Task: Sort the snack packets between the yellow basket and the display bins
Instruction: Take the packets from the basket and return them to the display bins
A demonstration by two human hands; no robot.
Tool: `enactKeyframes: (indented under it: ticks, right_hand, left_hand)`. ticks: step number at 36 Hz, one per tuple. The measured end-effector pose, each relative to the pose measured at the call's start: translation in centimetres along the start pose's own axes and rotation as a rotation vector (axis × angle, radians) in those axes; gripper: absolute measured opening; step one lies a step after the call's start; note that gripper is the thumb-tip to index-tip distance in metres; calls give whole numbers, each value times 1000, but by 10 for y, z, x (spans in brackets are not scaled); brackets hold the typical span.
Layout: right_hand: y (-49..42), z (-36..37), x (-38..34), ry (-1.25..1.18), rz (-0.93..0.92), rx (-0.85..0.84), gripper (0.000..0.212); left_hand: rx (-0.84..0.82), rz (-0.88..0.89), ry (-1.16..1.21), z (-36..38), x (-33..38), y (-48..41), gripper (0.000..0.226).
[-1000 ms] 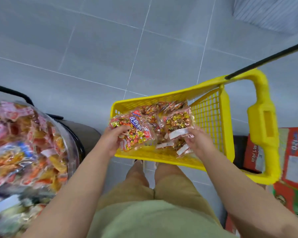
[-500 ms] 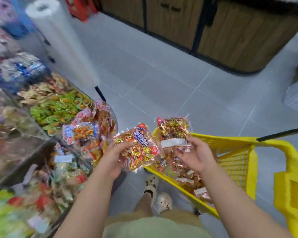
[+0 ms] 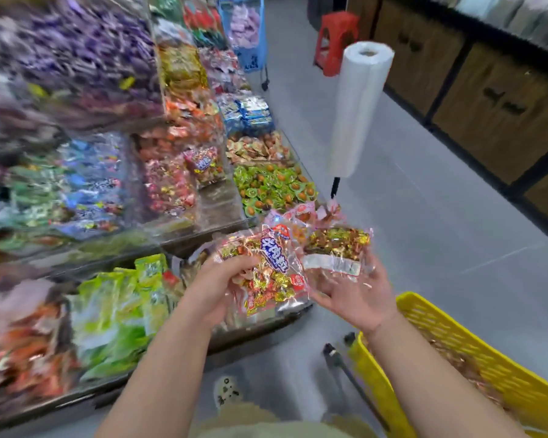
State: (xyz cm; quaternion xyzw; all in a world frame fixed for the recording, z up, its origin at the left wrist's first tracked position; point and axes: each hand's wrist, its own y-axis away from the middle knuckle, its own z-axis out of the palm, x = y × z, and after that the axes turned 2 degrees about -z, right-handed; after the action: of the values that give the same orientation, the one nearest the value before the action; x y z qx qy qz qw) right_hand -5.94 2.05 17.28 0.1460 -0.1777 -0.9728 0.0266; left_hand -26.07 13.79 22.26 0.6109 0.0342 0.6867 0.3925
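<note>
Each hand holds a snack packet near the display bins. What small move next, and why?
Probably reach the left hand forward and drop its blue-labelled packet onto the look-alike pile in the clear bin ahead: both seem red-and-gold with a blue label, though blur limits certainty. The right hand grips a white-labelled packet, clear of the yellow basket, so it can wait.

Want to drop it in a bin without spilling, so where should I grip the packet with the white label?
I'd pinch the packet with the white label across its label band, thumb on top, from its near edge: it lies flat, label up, on the right hand, and that band looks flattest.
</note>
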Motion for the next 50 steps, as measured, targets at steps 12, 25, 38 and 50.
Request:
enactKeyframes:
  ticks: [12, 25, 38, 50]
  right_hand:
    - [-168, 100, 88, 57, 96, -4, 63]
    - [-256, 126, 119, 91, 18, 82, 45]
    - [-319, 149, 44, 345, 15, 119, 25]
    - [-393, 168, 3, 1423, -168, 410, 47]
  left_hand:
    - [85, 136, -58, -155, 84, -24, 58]
    - [196, 145, 49, -247, 125, -46, 48]
    - [301, 170, 148, -274, 145, -86, 70]
    - [397, 153, 154, -264, 174, -127, 46]
